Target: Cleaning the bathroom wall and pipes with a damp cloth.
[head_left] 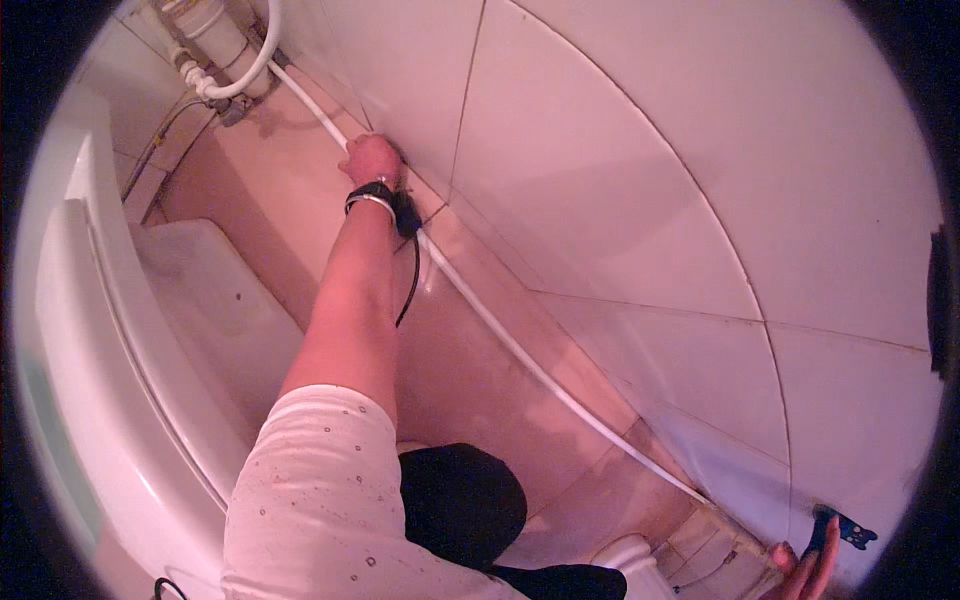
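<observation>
My left hand (pixel 373 160) reaches forward to the foot of the tiled wall. Its fingers are closed round a white pipe (pixel 520 355) that runs along the floor edge; the fingertips are partly hidden. On that wrist sit a dark band and a black device (pixel 406 215) with a thin black cable. At the lower right rim, my right hand (pixel 812 572) shows only some fingers, stretched out and apart near the wall's base. Against them is a dark blue piece (pixel 850 532) with a cat-like outline, partly covered.
A white basin-like fixture (pixel 75 330) with a thick rim stands along the left. White pipe fittings (pixel 200 80) and a curved hose (pixel 272 35) are at the far left corner. My dark-clothed knee (pixel 465 500) is low in the middle, near a white round container (pixel 635 565).
</observation>
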### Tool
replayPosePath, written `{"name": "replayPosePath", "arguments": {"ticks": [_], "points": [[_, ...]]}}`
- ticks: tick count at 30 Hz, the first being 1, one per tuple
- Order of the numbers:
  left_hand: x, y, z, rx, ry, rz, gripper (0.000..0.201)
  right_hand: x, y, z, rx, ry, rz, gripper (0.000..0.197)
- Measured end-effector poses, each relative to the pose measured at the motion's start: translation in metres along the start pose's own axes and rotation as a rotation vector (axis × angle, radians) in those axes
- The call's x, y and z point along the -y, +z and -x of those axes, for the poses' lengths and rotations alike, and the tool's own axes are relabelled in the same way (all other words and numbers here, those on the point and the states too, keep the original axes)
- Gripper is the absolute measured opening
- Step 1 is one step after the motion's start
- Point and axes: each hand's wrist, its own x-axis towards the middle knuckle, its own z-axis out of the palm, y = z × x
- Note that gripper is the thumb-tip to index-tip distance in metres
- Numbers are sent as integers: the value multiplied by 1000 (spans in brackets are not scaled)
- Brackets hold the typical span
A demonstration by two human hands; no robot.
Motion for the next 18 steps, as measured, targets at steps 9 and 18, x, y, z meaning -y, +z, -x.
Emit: {"name": "replayPosePath", "arguments": {"ticks": [9,18], "points": [[-28,34,62,96,558,-369,17,-46,-43,-5,-30,18,86,37],[-49,28,207,285,794,178,21,-52,-113,27,211,-138,-126,16]]}}
